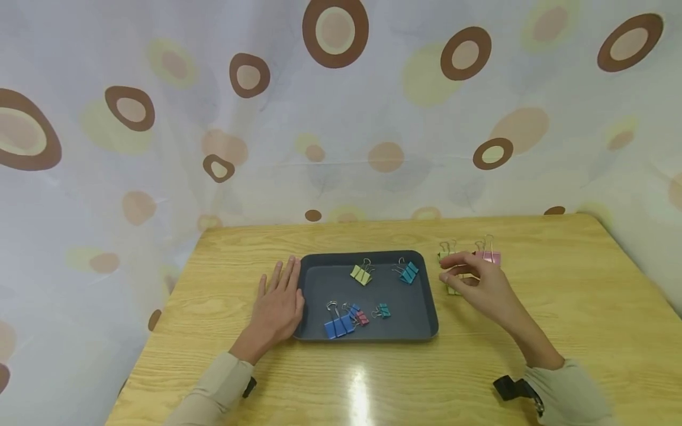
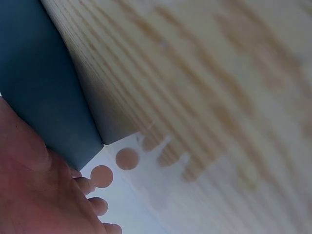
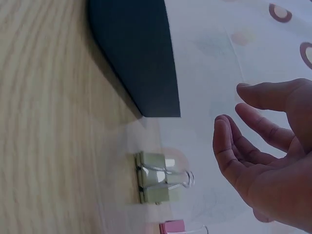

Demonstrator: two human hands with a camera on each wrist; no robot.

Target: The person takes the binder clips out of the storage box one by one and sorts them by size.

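Observation:
My left hand [image 1: 275,312] lies with straight fingers along the left side of a dark grey tray [image 1: 314,290]; the left wrist view shows its palm against the tray wall [image 2: 44,87]. My right hand [image 1: 479,287] hovers just right of the tray, fingers loosely bent, nothing between thumb and fingertips. Partly hidden behind it are yellow-green binder clips [image 1: 444,255] and a pink binder clip [image 1: 494,258]. From the right wrist, a yellow-green binder clip [image 3: 155,178] stands below the fingers. Inside the tray lie a yellow binder clip [image 1: 361,275] and a teal binder clip [image 1: 409,273].
Also in the tray are a large blue binder clip [image 1: 339,326], a small blue clip [image 1: 353,309], a small pink clip [image 1: 362,318] and a small teal clip [image 1: 385,310]. A wooden table [image 1: 298,378] bears everything, with a patterned curtain [image 1: 362,118] behind it.

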